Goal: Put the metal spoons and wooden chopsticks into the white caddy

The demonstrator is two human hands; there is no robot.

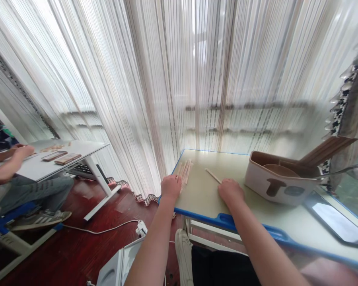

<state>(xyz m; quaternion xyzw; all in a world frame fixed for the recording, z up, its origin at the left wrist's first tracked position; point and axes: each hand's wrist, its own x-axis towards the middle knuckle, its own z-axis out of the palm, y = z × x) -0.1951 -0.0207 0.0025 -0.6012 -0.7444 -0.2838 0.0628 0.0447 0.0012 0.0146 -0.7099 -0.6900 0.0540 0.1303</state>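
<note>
Pale sticks (184,170) lie at both hands (231,192) on the table (201,198).

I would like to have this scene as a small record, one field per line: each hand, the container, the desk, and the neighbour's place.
Left hand: at the near end of a group of thin sticks; exact grip unclear
Right hand: holds a single stick near its end
Container: white outside, brown inside, right of the right hand
Desk: pale top, blue edge
Neighbour: a co-worker's hands over a white table, at left
</note>
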